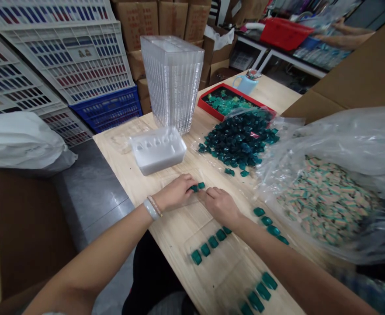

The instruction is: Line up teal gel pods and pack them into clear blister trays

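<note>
My left hand (178, 192), with a bracelet at the wrist, is closed with its fingertips on a dark teal faceted piece (194, 188). A second teal piece (201, 185) lies right beside it, between my hands. My right hand (221, 204) is closed, its fingers curled down at the table; whatever they hold is hidden. Under and near my forearms are clear plastic trays, hard to see, with rows of teal pieces (212, 242) in them. Another row of teal pieces (263, 286) lies closer to me, and one more (266, 221) sits right of my right forearm.
Beyond my hands stand a short stack of plastic trays (159, 159) and a tall stack (175, 83). A teal heap (241, 138), a red box (212, 109), a blue mug (246, 83) and a bag of striped pieces (333, 201) are rightward. Another person's arms (346, 39) show behind.
</note>
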The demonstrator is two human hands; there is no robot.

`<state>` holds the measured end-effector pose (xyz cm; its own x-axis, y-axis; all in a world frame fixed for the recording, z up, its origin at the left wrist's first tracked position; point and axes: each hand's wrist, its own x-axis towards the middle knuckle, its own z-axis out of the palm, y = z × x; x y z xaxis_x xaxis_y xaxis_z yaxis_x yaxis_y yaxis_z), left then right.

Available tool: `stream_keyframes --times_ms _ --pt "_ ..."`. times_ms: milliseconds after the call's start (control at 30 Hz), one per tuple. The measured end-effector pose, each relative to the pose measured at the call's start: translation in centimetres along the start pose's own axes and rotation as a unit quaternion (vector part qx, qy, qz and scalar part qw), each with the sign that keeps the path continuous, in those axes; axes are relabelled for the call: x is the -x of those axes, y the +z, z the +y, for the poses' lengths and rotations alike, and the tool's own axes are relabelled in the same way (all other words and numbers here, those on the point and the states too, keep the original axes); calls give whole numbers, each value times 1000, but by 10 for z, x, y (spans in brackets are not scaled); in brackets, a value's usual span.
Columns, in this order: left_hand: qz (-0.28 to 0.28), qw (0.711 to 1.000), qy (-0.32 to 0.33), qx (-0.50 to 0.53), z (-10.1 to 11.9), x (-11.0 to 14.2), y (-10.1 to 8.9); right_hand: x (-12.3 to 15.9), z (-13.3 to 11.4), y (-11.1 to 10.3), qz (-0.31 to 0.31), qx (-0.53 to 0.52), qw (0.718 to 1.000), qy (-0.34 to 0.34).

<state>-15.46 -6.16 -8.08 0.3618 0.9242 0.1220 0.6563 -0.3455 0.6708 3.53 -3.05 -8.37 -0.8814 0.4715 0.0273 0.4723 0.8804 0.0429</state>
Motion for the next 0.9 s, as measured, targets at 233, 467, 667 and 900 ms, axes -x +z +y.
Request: stream_keyframes --times_ms 233,467,667,900 --pt "-8 1000 0 -9 3 0 -3 -6 2 -1 -62 26 996 -55" --pt "-8 1000 3 -7 1 0 0 -20 5 -19 -146 54 981 -115" --pt "9 1000 -2 -11 2 2 0 -5 17 -28 -173 52 979 -96" --pt "18 1000 -12 -19 2 3 3 2 13 -26 -127 -9 992 -20"
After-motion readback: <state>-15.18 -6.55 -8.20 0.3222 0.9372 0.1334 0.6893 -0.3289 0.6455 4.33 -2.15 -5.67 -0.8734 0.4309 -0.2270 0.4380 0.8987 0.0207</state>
